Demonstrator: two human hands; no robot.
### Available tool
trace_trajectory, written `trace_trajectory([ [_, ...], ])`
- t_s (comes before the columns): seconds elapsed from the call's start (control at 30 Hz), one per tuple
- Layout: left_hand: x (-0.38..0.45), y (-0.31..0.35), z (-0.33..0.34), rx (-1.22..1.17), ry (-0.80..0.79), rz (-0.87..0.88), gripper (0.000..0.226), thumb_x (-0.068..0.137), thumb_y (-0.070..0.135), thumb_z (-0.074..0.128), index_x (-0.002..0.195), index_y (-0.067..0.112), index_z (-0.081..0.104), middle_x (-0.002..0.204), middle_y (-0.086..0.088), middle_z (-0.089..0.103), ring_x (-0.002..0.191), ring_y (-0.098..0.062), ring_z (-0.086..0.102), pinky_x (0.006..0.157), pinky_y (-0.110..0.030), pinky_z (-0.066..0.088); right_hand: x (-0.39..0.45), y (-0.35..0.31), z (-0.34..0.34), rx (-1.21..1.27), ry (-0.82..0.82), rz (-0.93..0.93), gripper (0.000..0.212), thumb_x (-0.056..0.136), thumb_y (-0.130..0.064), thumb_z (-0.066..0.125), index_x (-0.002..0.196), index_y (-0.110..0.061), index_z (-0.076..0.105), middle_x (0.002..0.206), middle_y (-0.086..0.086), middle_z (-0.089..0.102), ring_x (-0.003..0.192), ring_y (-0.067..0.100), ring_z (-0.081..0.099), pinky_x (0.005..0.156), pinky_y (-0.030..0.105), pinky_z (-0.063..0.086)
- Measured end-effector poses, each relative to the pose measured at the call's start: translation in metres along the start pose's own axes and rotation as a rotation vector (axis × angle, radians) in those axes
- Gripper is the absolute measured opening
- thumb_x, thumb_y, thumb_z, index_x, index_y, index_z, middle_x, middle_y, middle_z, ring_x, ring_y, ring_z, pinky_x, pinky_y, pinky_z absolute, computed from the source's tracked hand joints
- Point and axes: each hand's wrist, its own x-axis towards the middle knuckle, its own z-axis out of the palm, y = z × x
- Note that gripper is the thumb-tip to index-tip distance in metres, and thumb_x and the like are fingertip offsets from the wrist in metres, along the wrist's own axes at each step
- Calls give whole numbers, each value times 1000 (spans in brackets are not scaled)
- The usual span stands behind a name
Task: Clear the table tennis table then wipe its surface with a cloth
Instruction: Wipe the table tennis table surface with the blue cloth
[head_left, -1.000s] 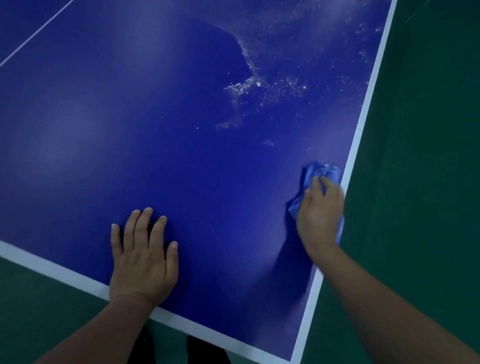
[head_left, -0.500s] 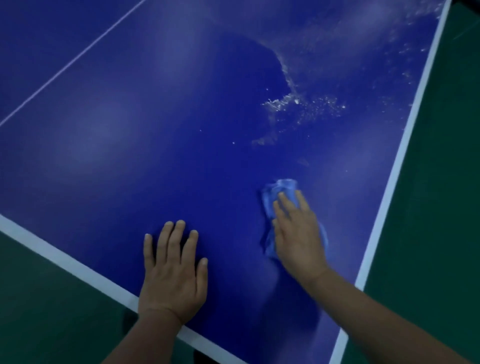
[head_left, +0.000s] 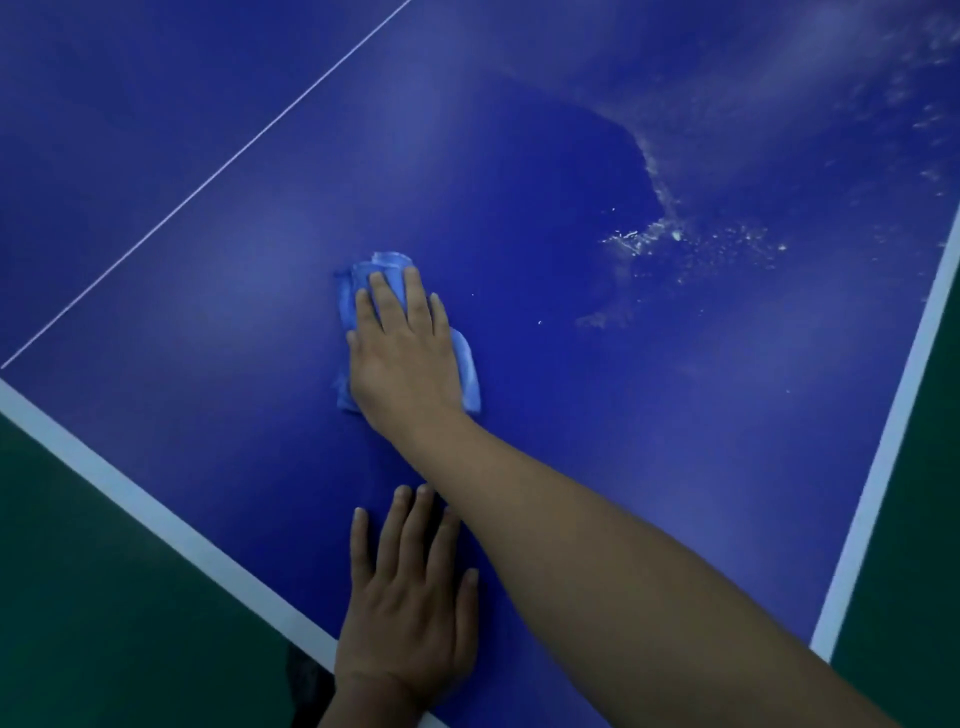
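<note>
The blue table tennis table fills most of the view, with white edge lines and a thin white centre line. My right hand presses flat with straight fingers on a crumpled light-blue cloth near the middle of the view. My left hand lies flat on the table near its front edge, fingers spread and straight, below my right forearm. White specks and a dusty smear mark the surface at the upper right.
Dark green floor lies beyond the table's front-left edge and along the right edge. The table's corner sits at the lower right, partly hidden by my right forearm.
My right hand has slid the cloth leftward across the table, from the right edge to the middle. My left hand has stayed flat near the front edge.
</note>
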Motion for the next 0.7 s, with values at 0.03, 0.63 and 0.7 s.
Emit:
trace_trajectory([
  [0.03,0,0,0,3,-2,-2,62,93,43,37,144,10,51,152,-14,44,147,-27,22,112,-59,16,7,-1,0,-5,2,31,54,106,-37,27,155,-13,27,164,1,19,153,30,-1,123,47,4],
  [0.63,-1,0,12,53,142,22,58,90,42,38,134,5,50,148,-19,38,143,-37,28,119,-59,7,-73,264,-57,-96,143,547,52,106,-34,28,152,-11,36,162,4,26,150,36,14,119,48,19],
  [0.7,-1,0,11,46,129,10,59,90,43,38,134,6,50,149,-19,38,144,-37,27,120,-58,5,-96,291,-62,-120,125,613,53,107,-35,25,154,-11,32,163,4,23,151,33,14,119,47,20],
])
